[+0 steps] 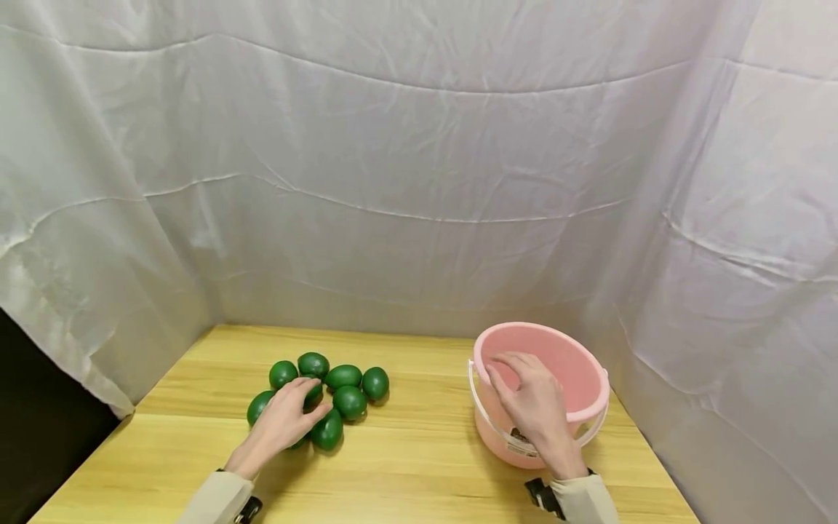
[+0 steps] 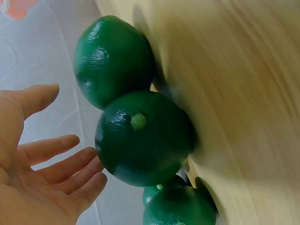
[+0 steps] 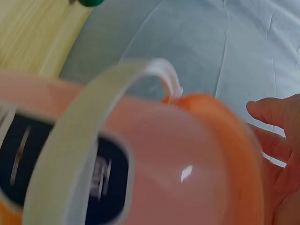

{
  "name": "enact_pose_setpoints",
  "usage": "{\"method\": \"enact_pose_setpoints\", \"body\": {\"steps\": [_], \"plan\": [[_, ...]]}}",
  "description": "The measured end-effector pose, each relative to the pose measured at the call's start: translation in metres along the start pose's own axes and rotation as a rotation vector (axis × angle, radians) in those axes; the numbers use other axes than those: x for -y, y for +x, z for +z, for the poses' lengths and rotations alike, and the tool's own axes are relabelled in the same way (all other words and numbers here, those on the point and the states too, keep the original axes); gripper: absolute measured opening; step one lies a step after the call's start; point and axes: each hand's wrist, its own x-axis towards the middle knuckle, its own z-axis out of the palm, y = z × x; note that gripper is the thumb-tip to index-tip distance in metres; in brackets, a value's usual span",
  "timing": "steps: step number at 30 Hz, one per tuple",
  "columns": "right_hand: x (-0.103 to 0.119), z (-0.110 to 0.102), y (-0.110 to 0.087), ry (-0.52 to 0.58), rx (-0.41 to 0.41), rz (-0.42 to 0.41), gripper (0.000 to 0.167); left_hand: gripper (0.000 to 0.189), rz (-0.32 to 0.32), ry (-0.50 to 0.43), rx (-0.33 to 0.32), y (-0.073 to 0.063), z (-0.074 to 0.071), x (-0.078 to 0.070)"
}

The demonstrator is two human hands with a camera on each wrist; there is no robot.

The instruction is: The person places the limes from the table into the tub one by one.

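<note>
Several glossy dark green avocados [image 1: 350, 402] lie in a loose cluster on the left of the wooden table. Over this cluster reaches my left hand [image 1: 288, 415], its thumb and fingers apart and nothing held. In the left wrist view the left fingertips [image 2: 70, 140] are close beside an avocado [image 2: 145, 138] with a pale stem end; contact is hard to tell. A pink bucket [image 1: 487, 407] with a white handle [image 1: 481, 407] stands upright on the right. My right hand [image 1: 533, 397] hovers over its near rim, fingers loosely bent and grasping nothing.
The wooden table [image 1: 419, 466] extends between the avocados and the bucket. Pale cloth curtains [image 1: 406, 182] hang behind the table and along both sides. A dark gap [image 1: 46, 422] shows beyond the left table edge.
</note>
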Motion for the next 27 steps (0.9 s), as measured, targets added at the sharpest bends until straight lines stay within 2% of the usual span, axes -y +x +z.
{"method": "enact_pose_setpoints", "body": {"steps": [7, 15, 23, 27], "plan": [[-0.027, -0.019, -0.005, -0.036, 0.037, 0.065, 0.023, 0.057, 0.017, 0.025, 0.003, -0.003, 0.000, 0.004], [-0.056, -0.034, -0.015, -0.042, 0.044, 0.121, 0.021, 0.067, 0.009, 0.047, 0.052, -0.007, 0.002, 0.004], [-0.083, -0.053, -0.019, -0.012, 0.128, 0.310, 0.030, 0.077, 0.031, 0.036, 0.090, -0.008, 0.007, 0.002], [-0.098, -0.060, -0.026, -0.010, 0.100, 0.315, 0.023, 0.078, 0.074, 0.044, 0.119, -0.010, 0.010, 0.003]]}}
